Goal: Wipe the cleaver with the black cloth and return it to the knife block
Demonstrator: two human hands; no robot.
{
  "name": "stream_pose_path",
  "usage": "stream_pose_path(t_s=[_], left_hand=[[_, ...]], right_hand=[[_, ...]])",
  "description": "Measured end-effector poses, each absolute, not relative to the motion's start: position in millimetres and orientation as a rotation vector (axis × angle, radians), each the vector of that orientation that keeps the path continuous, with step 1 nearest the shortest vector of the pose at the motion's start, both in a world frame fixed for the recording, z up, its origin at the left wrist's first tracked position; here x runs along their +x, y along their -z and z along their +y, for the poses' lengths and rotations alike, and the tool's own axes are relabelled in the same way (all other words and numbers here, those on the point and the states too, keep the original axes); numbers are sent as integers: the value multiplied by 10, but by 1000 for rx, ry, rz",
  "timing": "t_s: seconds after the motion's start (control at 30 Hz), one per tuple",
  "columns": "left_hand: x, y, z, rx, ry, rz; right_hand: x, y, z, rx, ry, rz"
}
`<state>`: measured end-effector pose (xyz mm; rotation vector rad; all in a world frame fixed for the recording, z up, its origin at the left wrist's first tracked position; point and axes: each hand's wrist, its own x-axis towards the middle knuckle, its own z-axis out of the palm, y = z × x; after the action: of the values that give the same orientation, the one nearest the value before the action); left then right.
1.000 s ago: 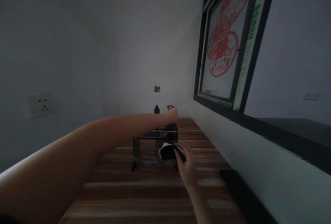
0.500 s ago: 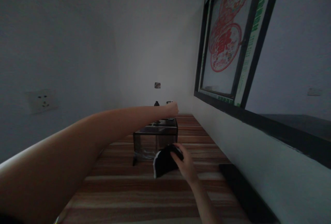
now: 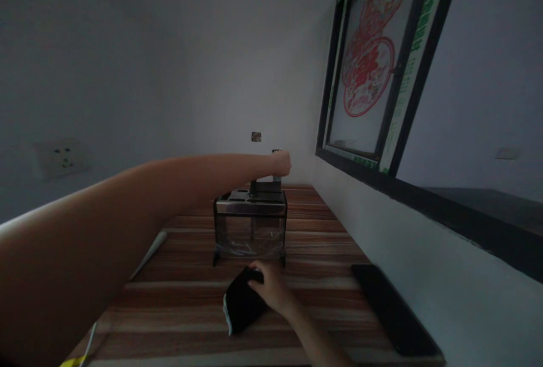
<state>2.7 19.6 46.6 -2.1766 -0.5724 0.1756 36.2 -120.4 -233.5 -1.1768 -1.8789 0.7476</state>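
The black cloth (image 3: 245, 303) is pinched at its upper right edge between the thumb and fingers of the right hand (image 3: 271, 288) and is positioned in front of the clear-walled box (image 3: 250, 207), at the wood-grain table (image 3: 339, 299). The left hand (image 3: 281, 163) is extended near the box's upper fittings with fingers curled; whether anything is gripped there cannot be determined.
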Motion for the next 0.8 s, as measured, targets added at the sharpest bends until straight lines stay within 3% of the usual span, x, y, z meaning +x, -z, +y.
stream_pose_path(t_s=[0.53, 0.8], left_hand=[[-69, -1482, 26, -1930, -310, -705], [-654, -2242, -151, -1898, -117, -977]], right_hand=[[362, 2255, -1253, -1182, -728, -1877], [377, 2270, -1249, -1161, -730, -1880]])
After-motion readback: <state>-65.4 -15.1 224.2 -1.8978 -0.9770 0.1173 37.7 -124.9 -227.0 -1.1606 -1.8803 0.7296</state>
